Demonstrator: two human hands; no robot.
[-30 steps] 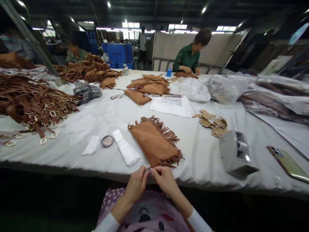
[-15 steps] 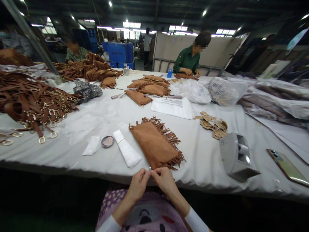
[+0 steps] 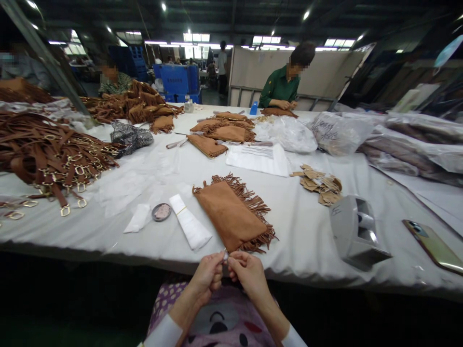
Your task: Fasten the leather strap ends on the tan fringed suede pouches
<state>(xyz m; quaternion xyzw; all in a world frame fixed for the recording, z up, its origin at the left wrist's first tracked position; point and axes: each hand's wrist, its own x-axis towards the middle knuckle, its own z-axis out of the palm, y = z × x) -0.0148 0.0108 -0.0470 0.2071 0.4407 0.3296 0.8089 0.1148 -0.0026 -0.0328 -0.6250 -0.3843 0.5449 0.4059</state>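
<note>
A brown fringed pouch lies flat on the white-covered table, its fringe pointing to the right and away from me. At its near corner, by the table's front edge, my left hand is closed in a pinch. My right hand is pinched right beside it, fingertips almost touching. Between the fingertips is a small whitish piece at the pouch's corner, too small to name. Left of the pouch lie a banded stack of white sheets and a small round dish with pinkish stuff in it.
A tape dispenser and a phone lie to the right, with brown paper tags behind. Brown straps with gold clasps are heaped at the left. More pouches lie further back. A co-worker in green works across the table.
Both hands stay at the pouch's near corner. Their fingers have shifted slightly, and a whitish piece now shows between them. The pouch has hardly moved.
</note>
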